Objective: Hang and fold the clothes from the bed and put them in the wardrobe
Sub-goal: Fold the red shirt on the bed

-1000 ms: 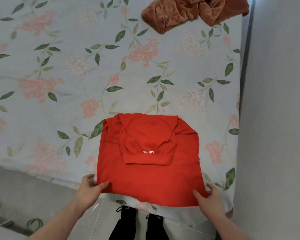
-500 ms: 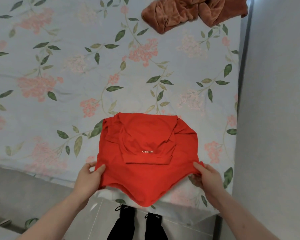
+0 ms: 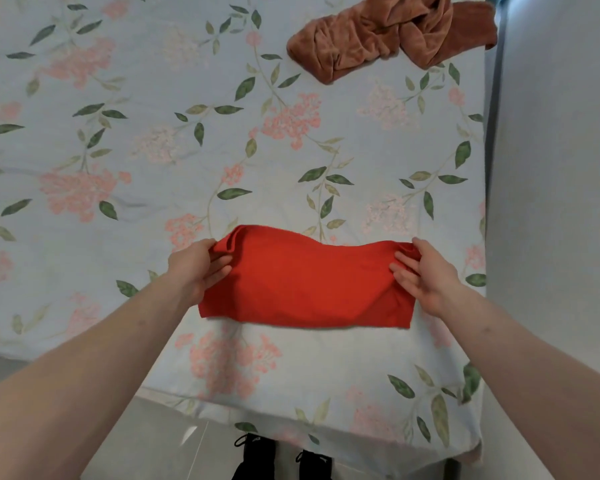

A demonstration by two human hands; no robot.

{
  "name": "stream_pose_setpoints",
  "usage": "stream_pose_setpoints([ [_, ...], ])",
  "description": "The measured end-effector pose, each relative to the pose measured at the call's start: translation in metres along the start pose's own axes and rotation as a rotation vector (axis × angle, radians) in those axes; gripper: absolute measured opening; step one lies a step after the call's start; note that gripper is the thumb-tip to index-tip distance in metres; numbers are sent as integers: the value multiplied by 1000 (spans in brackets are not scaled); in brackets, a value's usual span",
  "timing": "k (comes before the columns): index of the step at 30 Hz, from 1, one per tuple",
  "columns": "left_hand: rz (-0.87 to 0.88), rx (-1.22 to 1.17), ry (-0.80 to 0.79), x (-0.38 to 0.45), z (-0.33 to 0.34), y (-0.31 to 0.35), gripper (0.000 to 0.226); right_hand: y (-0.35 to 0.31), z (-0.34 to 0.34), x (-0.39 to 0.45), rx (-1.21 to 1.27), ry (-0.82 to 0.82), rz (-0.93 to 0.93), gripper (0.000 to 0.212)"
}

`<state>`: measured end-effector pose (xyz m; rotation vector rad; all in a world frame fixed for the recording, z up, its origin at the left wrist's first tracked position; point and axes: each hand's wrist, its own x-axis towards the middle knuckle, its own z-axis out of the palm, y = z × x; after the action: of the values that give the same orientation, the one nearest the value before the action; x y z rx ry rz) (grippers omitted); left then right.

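A red garment (image 3: 309, 282) lies folded in half as a wide band on the floral bed sheet (image 3: 153, 150), near the bed's front edge. My left hand (image 3: 198, 265) pinches its far left corner, thumb on top and fingers curled on the cloth. My right hand (image 3: 423, 271) holds the far right corner the same way. A crumpled brown velvet garment (image 3: 378, 39) lies at the far right of the bed.
A grey wall or panel (image 3: 551, 202) runs along the bed's right side. The bed's front edge hangs over a pale floor (image 3: 146, 441), where my black shoes (image 3: 281, 459) stand.
Both hands lifted the red garment's near hem and carried it away from me over the top half. The hood with its white logo is now covered.
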<state>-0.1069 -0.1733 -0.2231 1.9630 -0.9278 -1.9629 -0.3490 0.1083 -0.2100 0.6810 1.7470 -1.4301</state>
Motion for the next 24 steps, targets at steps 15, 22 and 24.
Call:
stream_pose_setpoints([
  [15, 983, 1285, -215, 5, 22, -69, 72, 85, 3, 28, -1148, 41, -615, 89],
  [22, 732, 1795, -285, 50, 48, -114, 107, 127, 35, 63, -1473, 21, -458, 101],
  [24, 685, 1838, -277, 62, 52, -119, 108, 135, 38, 73, -1498, 25, -445, 102],
])
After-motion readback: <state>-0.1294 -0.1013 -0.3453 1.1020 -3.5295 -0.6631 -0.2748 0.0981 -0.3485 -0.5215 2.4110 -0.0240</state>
